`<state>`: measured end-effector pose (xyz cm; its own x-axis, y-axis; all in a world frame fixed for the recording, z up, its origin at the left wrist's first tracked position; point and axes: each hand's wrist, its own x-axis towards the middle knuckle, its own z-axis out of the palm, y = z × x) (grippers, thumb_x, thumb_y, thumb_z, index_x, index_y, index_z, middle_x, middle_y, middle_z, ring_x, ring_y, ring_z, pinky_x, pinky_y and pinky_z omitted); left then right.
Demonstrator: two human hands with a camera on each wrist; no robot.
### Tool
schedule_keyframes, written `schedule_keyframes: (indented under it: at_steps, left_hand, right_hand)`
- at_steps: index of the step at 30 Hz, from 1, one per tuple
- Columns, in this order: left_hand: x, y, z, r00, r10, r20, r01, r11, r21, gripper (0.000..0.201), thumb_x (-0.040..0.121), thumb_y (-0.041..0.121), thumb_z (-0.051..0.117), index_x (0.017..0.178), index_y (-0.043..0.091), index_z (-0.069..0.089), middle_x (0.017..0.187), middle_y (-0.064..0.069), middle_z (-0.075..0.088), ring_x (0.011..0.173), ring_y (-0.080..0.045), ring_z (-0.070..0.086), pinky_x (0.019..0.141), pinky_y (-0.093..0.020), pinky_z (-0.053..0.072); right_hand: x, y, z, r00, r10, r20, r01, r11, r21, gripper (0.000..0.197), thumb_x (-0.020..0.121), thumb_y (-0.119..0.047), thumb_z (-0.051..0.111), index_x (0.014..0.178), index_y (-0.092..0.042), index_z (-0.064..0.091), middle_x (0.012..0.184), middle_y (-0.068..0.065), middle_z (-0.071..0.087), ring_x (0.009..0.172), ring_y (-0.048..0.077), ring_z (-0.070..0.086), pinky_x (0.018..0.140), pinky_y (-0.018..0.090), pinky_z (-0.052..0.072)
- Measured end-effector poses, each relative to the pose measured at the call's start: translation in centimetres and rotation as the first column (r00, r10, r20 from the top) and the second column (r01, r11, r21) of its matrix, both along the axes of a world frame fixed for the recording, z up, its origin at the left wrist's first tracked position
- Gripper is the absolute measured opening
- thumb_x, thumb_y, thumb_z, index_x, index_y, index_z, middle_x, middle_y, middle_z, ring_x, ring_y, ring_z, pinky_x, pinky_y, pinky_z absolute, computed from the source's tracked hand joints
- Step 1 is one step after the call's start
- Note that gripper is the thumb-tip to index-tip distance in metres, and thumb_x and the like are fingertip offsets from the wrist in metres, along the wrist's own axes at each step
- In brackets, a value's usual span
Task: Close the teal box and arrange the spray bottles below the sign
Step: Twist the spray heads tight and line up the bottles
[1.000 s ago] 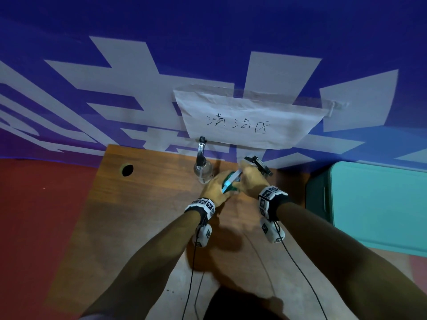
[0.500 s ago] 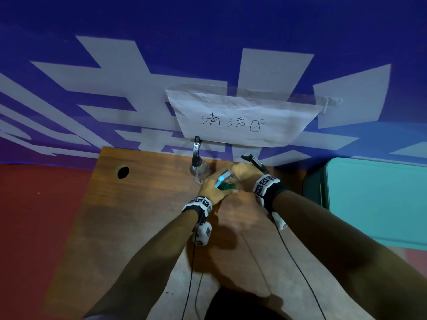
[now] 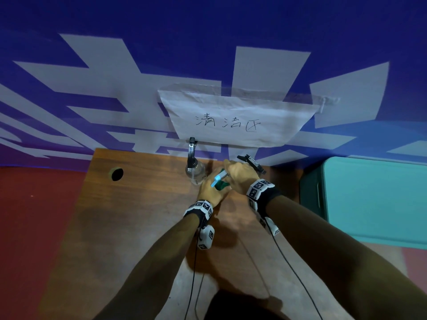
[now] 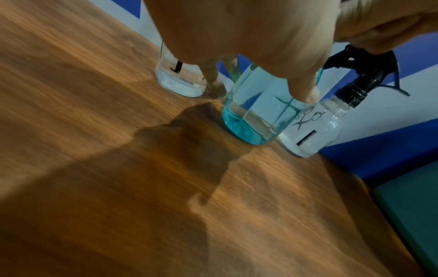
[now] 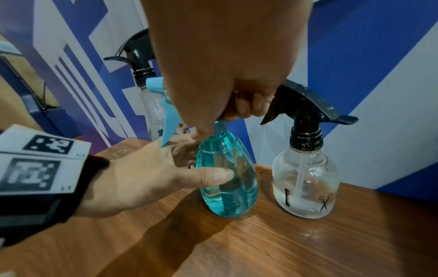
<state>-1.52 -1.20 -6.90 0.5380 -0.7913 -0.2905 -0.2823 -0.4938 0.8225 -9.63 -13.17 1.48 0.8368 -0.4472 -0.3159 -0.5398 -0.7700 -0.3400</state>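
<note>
The teal spray bottle [image 5: 228, 180] stands upright on the wooden table [image 3: 129, 227], close to the far edge and directly below the paper sign [image 3: 235, 118] taped to the blue-and-white wall [image 3: 208, 31]. It is the middle 1 of 3 bottles in a row along that edge. The left hand [image 5: 132, 180] wraps its thumb and fingers around the bottle's rounded body, the thumb lying across the near face. The right hand [image 5: 222, 61] comes down from above, its fingers curled about the neck under the light-blue trigger head [image 5: 163, 105]. To the left, just beside it, stands a clear spray bottle with a black head [image 3: 193, 168]; in the head view it is upright and free of both hands. To the right, just beside the teal bottle, stands a second clear spray bottle [image 5: 305, 185], also upright, with a black trigger head and a small scissors mark printed on its wall; whether its wall touches the teal bottle cannot be told. The teal box [image 3: 374, 199] sits beyond the right edge of the table with its lid down. A round cable hole [image 3: 116, 173] lies near the far-left corner of the table.
</note>
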Motion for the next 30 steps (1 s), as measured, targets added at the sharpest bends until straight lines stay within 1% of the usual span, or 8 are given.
schedule_keyframes:
  at_steps: [3,7,11,16,21,24,28,30]
  left_hand:
    - [-0.2,0.0,0.4,1.000,-0.005,-0.005,0.005,1.000,0.003,0.054,0.082,0.023,0.082,0.125,0.043,0.056,0.107,0.028,0.059,0.103,0.000,0.058,0.083,-0.007,0.037]
    - [0.2,-0.1,0.3,0.999,-0.013,-0.035,0.014,0.999,0.037,0.050,0.082,0.022,0.082,0.122,0.038,0.057,0.103,0.027,0.060,0.097,0.006,0.057,0.078,-0.003,0.036]
    - [0.7,-0.2,0.2,0.997,-0.022,-0.074,0.025,0.999,0.039,0.059,0.079,0.025,0.084,0.132,0.032,0.059,0.116,0.014,0.068,0.105,-0.004,0.063,0.086,-0.015,0.045]
    - [0.6,-0.1,0.0,0.995,-0.007,-0.100,0.009,1.000,0.026,0.061,0.078,0.023,0.085,0.133,0.031,0.059,0.118,0.015,0.067,0.109,-0.007,0.064,0.091,-0.022,0.047]
    - [0.8,-0.2,0.5,0.996,-0.021,-0.088,0.024,0.999,0.026,0.058,0.078,0.023,0.085,0.130,0.031,0.060,0.113,0.017,0.066,0.107,-0.007,0.064,0.090,-0.022,0.048]
    - [0.8,-0.2,0.3,0.997,-0.017,-0.079,0.019,1.000,0.024,0.058,0.078,0.023,0.085,0.130,0.031,0.061,0.115,0.016,0.067,0.108,-0.009,0.064,0.092,-0.024,0.049]
    - [0.8,-0.1,0.3,0.997,-0.024,-0.073,0.027,0.999,0.039,0.048,0.080,0.022,0.084,0.120,0.034,0.060,0.104,0.021,0.064,0.101,-0.007,0.063,0.083,-0.016,0.044]
    - [0.8,-0.1,0.4,0.998,-0.031,-0.057,0.033,0.999,0.036,0.049,0.080,0.023,0.084,0.121,0.034,0.060,0.103,0.022,0.063,0.100,-0.006,0.063,0.085,-0.018,0.045]
  right_hand:
    - [0.1,0.4,-0.2,0.999,-0.033,-0.013,0.033,0.999,0.003,0.020,0.094,-0.014,0.061,0.102,-0.019,0.044,0.094,0.001,0.062,0.078,0.020,0.059,0.067,0.029,0.046]
    - [0.4,0.7,-0.6,0.996,-0.087,-0.027,0.088,0.996,0.031,0.023,0.093,-0.012,0.062,0.100,-0.022,0.041,0.092,-0.001,0.059,0.083,0.023,0.065,0.066,0.030,0.047]
    - [0.4,0.6,-0.6,0.996,-0.085,-0.003,0.085,0.995,0.055,0.030,0.093,-0.013,0.064,0.103,-0.022,0.037,0.099,0.003,0.060,0.087,0.026,0.065,0.074,0.035,0.055]
    - [0.4,0.6,-0.6,0.996,-0.085,-0.007,0.085,0.994,0.074,0.029,0.093,-0.013,0.064,0.102,-0.021,0.037,0.098,0.003,0.059,0.088,0.026,0.066,0.074,0.033,0.054]
    - [0.3,0.5,-0.2,0.995,-0.096,0.014,0.094,0.989,0.118,0.025,0.094,-0.017,0.065,0.105,-0.018,0.042,0.100,0.003,0.059,0.089,0.024,0.065,0.079,0.035,0.056]
    - [0.1,0.4,-0.2,0.996,-0.091,0.020,0.088,0.990,0.111,0.023,0.095,-0.018,0.064,0.108,-0.016,0.044,0.100,0.003,0.059,0.089,0.024,0.066,0.077,0.034,0.055]
    - [0.2,0.3,-0.3,0.998,-0.067,-0.009,0.067,0.994,0.082,0.029,0.094,-0.019,0.067,0.112,-0.015,0.044,0.102,0.004,0.061,0.091,0.024,0.066,0.073,0.030,0.049]
    - [0.2,0.1,-0.3,0.998,-0.053,-0.020,0.054,0.996,0.067,0.028,0.094,-0.021,0.066,0.111,-0.015,0.044,0.101,0.004,0.061,0.091,0.025,0.066,0.073,0.030,0.048]
